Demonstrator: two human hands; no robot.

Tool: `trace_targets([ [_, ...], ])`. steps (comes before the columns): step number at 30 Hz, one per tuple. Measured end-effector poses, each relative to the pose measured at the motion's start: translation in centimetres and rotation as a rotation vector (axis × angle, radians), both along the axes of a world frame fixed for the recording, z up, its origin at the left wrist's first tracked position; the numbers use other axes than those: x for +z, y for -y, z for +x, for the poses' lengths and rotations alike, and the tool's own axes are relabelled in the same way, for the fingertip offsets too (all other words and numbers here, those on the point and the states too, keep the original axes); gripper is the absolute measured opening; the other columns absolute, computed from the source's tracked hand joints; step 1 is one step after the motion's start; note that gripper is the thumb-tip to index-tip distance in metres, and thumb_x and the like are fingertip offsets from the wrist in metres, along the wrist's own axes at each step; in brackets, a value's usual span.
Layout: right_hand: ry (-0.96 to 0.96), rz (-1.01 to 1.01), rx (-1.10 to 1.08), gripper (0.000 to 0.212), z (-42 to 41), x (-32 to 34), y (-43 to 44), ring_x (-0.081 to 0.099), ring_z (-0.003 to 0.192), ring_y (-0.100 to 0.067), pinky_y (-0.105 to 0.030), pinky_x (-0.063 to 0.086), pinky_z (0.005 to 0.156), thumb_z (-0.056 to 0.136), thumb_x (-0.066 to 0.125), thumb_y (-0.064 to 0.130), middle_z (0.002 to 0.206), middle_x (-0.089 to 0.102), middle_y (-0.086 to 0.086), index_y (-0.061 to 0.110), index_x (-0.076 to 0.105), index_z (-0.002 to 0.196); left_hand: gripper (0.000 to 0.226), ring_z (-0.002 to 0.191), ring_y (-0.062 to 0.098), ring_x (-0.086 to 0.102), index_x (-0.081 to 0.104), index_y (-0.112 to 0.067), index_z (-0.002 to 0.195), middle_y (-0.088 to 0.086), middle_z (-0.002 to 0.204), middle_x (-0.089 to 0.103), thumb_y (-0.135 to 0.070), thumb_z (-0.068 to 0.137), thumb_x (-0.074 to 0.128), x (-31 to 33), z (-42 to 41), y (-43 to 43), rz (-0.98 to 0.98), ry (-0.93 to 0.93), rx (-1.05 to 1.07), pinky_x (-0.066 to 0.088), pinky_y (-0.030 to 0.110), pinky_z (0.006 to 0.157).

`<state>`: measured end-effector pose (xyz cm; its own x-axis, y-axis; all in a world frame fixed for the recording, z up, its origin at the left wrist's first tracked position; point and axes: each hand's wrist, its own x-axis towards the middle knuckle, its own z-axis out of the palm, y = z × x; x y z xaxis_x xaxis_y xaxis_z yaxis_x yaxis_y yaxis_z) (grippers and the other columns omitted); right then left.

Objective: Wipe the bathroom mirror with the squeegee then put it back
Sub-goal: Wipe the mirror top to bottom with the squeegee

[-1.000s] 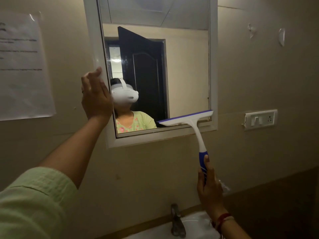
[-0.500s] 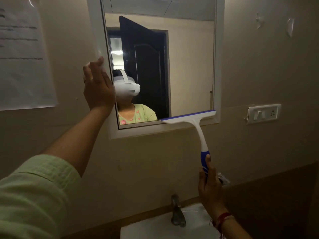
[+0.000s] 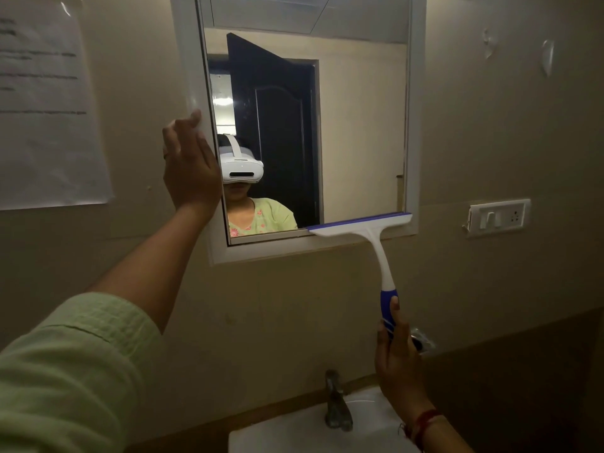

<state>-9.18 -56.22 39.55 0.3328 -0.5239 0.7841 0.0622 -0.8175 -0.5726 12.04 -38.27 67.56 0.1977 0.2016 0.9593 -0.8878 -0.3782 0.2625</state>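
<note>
The white-framed bathroom mirror (image 3: 359, 125) hangs on the beige wall. A white squeegee (image 3: 376, 243) with a blue blade edge and blue grip rests its blade across the mirror's bottom right corner, on the lower frame. My right hand (image 3: 397, 358) is closed round the blue grip, below the mirror. Fingers together, my left hand (image 3: 191, 165) lies flat against the mirror's left frame and holds nothing.
A white sink (image 3: 313, 429) with a metal tap (image 3: 336, 403) sits below. A switch plate (image 3: 498, 217) is on the wall to the right, two wall hooks (image 3: 547, 58) above it, and a paper notice (image 3: 42, 103) at left.
The squeegee blade has slid down from the lower glass to the mirror's bottom frame. The view has tilted downward, showing more of the sink. My left hand stays on the frame.
</note>
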Motion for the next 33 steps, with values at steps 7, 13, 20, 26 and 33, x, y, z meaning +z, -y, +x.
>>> trace_targets([
  [7,0.044,-0.011,0.085,0.059,-1.3,0.3,0.5,0.058,0.081,0.001,-0.018,0.051,0.060,0.089,0.040,0.030,0.105,0.048,0.022,0.055,0.015,0.137,0.033,0.100,0.028,0.053,0.049,-0.012,0.124,0.015,0.121,0.050,-0.021,0.098,0.031,0.0,0.4,0.0,0.006,0.009,-0.009,0.033,0.023,0.074],
  [13,0.184,-0.092,0.142,0.048,-0.3,6.5,-1.1,0.056,0.059,-0.009,-0.014,0.046,0.044,0.092,0.035,0.041,0.082,0.051,0.006,0.048,0.016,0.136,0.031,0.102,0.027,0.053,0.049,-0.013,0.122,0.013,0.119,0.051,-0.022,0.098,0.032,0.0,0.4,-0.1,-0.003,0.019,-0.011,0.038,0.028,0.075],
  [20,0.302,-0.133,0.239,0.050,1.9,13.4,-2.4,0.054,0.053,-0.007,-0.012,0.044,0.043,0.093,0.039,0.025,0.085,0.052,0.010,0.045,0.021,0.135,0.029,0.099,0.027,0.054,0.049,-0.011,0.122,0.014,0.117,0.052,-0.019,0.098,0.034,0.1,0.3,-0.2,0.015,0.029,-0.022,0.035,0.022,0.071],
  [26,0.295,-0.193,0.302,0.052,5.2,17.6,-4.3,0.056,0.060,-0.008,-0.014,0.047,0.048,0.093,0.040,0.029,0.085,0.053,0.012,0.044,0.016,0.137,0.028,0.095,0.025,0.055,0.049,-0.013,0.122,0.013,0.116,0.052,-0.020,0.098,0.036,0.0,0.7,-0.1,-0.001,0.068,-0.025,0.038,0.024,0.066],
  [33,0.357,-0.102,0.361,0.053,4.7,16.7,-6.1,0.058,0.061,-0.008,-0.014,0.048,0.045,0.092,0.044,0.033,0.096,0.057,0.028,0.043,0.020,0.138,0.027,0.098,0.027,0.055,0.047,-0.015,0.121,0.012,0.117,0.051,-0.021,0.098,0.034,0.0,0.8,0.1,-0.009,0.066,-0.029,0.041,0.028,0.067],
])
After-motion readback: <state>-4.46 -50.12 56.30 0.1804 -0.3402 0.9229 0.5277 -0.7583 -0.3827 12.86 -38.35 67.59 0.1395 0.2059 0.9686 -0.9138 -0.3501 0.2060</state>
